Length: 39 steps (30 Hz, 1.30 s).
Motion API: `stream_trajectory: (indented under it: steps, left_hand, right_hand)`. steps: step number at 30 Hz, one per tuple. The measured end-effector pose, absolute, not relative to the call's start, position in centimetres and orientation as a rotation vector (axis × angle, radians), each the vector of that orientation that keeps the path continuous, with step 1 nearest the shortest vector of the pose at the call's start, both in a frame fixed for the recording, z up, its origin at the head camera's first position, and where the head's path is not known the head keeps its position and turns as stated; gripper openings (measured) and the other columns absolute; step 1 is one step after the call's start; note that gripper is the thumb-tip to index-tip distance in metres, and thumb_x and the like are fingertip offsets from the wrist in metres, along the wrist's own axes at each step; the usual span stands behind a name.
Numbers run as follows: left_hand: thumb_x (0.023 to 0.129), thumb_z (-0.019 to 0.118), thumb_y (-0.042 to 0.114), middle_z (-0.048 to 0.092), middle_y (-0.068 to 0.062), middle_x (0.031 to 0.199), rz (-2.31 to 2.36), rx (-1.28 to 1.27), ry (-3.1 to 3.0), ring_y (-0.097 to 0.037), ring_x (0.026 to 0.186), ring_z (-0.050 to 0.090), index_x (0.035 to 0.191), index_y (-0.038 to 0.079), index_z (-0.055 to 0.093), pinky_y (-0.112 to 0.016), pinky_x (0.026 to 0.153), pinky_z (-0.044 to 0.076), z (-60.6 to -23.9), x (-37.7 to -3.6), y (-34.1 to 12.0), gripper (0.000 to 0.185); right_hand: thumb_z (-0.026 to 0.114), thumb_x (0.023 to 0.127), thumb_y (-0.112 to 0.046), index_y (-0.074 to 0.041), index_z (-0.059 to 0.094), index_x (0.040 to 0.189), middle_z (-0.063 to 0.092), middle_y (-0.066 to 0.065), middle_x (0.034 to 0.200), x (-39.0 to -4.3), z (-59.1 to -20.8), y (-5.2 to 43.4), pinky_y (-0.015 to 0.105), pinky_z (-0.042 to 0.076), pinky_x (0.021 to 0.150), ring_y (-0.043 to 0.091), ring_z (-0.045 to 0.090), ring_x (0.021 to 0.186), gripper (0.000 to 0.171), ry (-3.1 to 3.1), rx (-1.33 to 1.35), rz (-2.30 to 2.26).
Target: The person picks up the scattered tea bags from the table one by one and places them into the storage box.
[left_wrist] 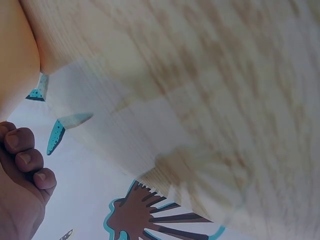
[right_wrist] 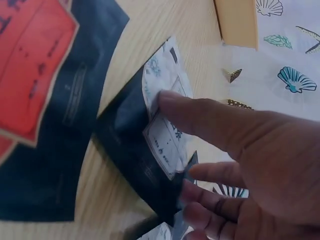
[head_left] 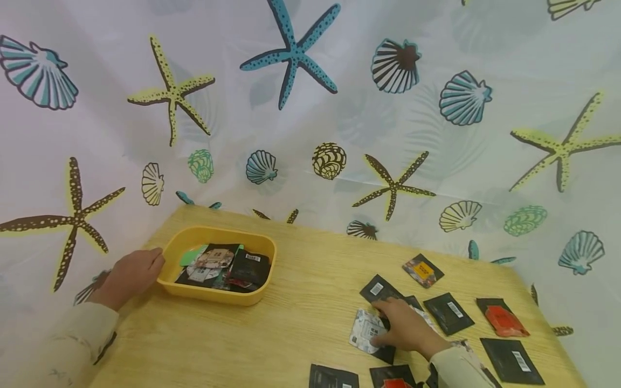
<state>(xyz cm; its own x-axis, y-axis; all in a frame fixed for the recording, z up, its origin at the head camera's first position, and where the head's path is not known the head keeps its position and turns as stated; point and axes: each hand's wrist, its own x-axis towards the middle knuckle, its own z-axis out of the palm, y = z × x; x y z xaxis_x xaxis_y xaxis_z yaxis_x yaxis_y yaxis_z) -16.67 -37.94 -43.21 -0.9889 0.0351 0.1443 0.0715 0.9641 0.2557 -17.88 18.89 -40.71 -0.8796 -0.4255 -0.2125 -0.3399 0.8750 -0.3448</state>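
The left hand [head_left: 131, 275] rests against the left end wall of the yellow tray [head_left: 219, 293], fingers loosely bent on the rim, not clasping it. The tray sits near the worktop's [head_left: 301, 318] far left corner, close to the back edge where the sea-printed curtain [head_left: 310, 108] hangs, and it holds a heap of dark sachets [head_left: 228, 267].

The right hand [head_left: 405, 326] lies flat over a silver sachet [head_left: 365, 333] that overlaps a black sachet [head_left: 383, 353], near the front right part of the worktop. Its grip is relaxed: the thumb presses on the silver sachet, and the fingers are spread, curled round nothing. More black packets lie about it, among them one with an orange label [head_left: 423, 270] and one with a red label [head_left: 504, 319] toward the right edge. Between tray and packets runs a wide bare stretch of wood.

The right wrist view shows what the head view cannot: the thumb [right_wrist: 200, 117] pinning the silver sachet [right_wrist: 162, 120] on the black one [right_wrist: 135, 160], and a large red-labelled packet [right_wrist: 35, 65] just beside. The left wrist view shows only blurred wood, the worktop's edge against the curtain [left_wrist: 95, 200], and bent fingertips [left_wrist: 30, 160]; the tray is mostly out of its sight.
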Motion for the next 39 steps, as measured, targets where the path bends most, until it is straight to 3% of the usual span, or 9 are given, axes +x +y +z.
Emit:
stream_trajectory:
  steps: [2, 4, 9, 17, 23, 30, 39]
  left_hand:
    - [0.104, 0.033, 0.018, 0.031, 0.000, 0.063, -0.394, -0.077, -2.983, -0.016, 0.058, 0.032, 0.072, 0.012, 0.040, -0.031, 0.059, 0.030, -43.1, -16.7, -37.9, 0.033]
    - [0.104, 0.032, 0.019, 0.031, 0.000, 0.063, -0.391, -0.077, -2.985, -0.016, 0.058, 0.033, 0.072, 0.012, 0.040, -0.031, 0.059, 0.030, -43.0, -16.8, -37.9, 0.034]
    - [0.105, 0.031, 0.019, 0.032, 0.000, 0.063, -0.393, -0.077, -2.983, -0.016, 0.058, 0.033, 0.072, 0.012, 0.041, -0.031, 0.059, 0.030, -42.9, -16.8, -37.9, 0.035]
    - [0.104, 0.032, 0.018, 0.031, 0.000, 0.062, -0.428, -0.102, -2.960, -0.015, 0.057, 0.030, 0.071, 0.012, 0.040, -0.030, 0.058, 0.029, -43.5, -16.9, -37.9, 0.034]
    - [0.103, 0.033, 0.018, 0.030, 0.000, 0.062, -0.397, -0.087, -2.961, -0.015, 0.057, 0.030, 0.070, 0.012, 0.039, -0.030, 0.057, 0.028, -43.5, -16.8, -37.8, 0.034]
    - [0.104, 0.033, 0.017, 0.032, 0.000, 0.061, -0.413, -0.070, -2.951, -0.015, 0.056, 0.030, 0.071, 0.012, 0.039, -0.029, 0.057, 0.027, -43.2, -16.6, -37.7, 0.034]
    - [0.104, 0.033, 0.017, 0.032, 0.000, 0.061, -0.414, -0.079, -2.941, -0.015, 0.056, 0.030, 0.071, 0.012, 0.040, -0.029, 0.056, 0.028, -42.9, -16.4, -37.8, 0.034]
  right_hand:
    - [0.090, 0.069, -0.032, -0.002, 0.063, 0.124, 0.067, 0.007, 0.107, -17.9, -40.8, 18.8, 0.048, 0.052, 0.087, 0.024, 0.063, 0.097, 0.069, 2.758, -0.519, -0.454]
    - [0.087, 0.074, -0.031, -0.003, 0.064, 0.117, 0.067, 0.005, 0.098, -18.0, -40.7, 18.8, 0.041, 0.052, 0.078, 0.021, 0.062, 0.087, 0.056, 2.729, -0.486, -0.520]
    - [0.070, 0.091, -0.021, -0.005, 0.063, 0.094, 0.057, 0.001, 0.075, -18.4, -40.3, 18.7, 0.026, 0.040, 0.059, 0.009, 0.046, 0.061, 0.018, 2.631, -0.591, -0.801]
    - [0.059, 0.100, -0.019, 0.002, 0.062, 0.104, 0.064, 0.006, 0.078, -19.9, -39.0, 14.8, 0.033, 0.054, 0.057, 0.011, 0.056, 0.059, 0.021, 2.458, -0.528, -1.282]
    - [0.060, 0.098, -0.013, 0.000, 0.064, 0.104, 0.068, 0.007, 0.085, -20.4, -37.5, 8.3, 0.030, 0.050, 0.052, 0.013, 0.056, 0.063, 0.014, 2.399, -0.409, -1.448]
    - [0.060, 0.097, -0.007, 0.003, 0.061, 0.105, 0.071, 0.017, 0.092, -20.8, -36.9, 1.5, 0.026, 0.056, 0.059, 0.013, 0.065, 0.070, 0.013, 2.246, -0.497, -1.612]
    - [0.062, 0.094, 0.000, 0.004, 0.061, 0.100, 0.071, 0.019, 0.086, -20.9, -38.0, -4.6, 0.038, 0.061, 0.069, 0.014, 0.068, 0.066, 0.007, 2.167, -0.436, -1.618]
